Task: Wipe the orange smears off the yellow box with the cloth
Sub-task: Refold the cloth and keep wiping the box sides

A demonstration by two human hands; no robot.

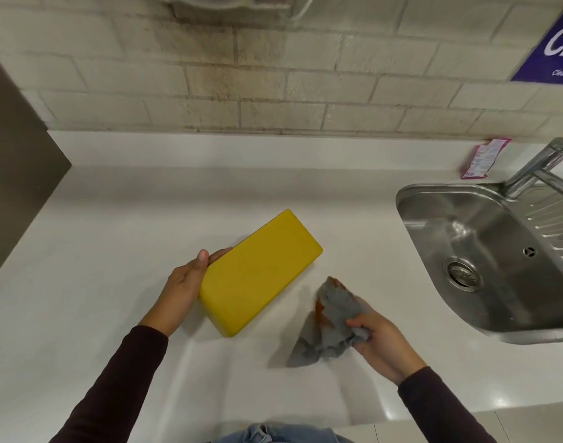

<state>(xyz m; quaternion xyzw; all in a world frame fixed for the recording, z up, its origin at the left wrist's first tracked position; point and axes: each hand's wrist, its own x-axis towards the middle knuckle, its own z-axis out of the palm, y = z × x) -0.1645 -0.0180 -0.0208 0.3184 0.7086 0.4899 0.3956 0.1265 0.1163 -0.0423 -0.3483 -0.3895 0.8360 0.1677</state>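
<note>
A yellow box (261,271) lies diagonally on the white counter (114,238); its visible top shows plain yellow with no orange marks. My left hand (186,286) holds the box at its near-left end, thumb on the top edge and fingers along the side. A grey cloth (328,324) with orange stains on it hangs crumpled to the right of the box, apart from it. My right hand (374,338) grips the cloth by its right side, just above the counter.
A steel sink (478,251) with a drain is set into the counter at the right, with a tap (542,164) behind it. A pink packet (483,158) leans at the back wall. A dark panel (15,174) borders the left.
</note>
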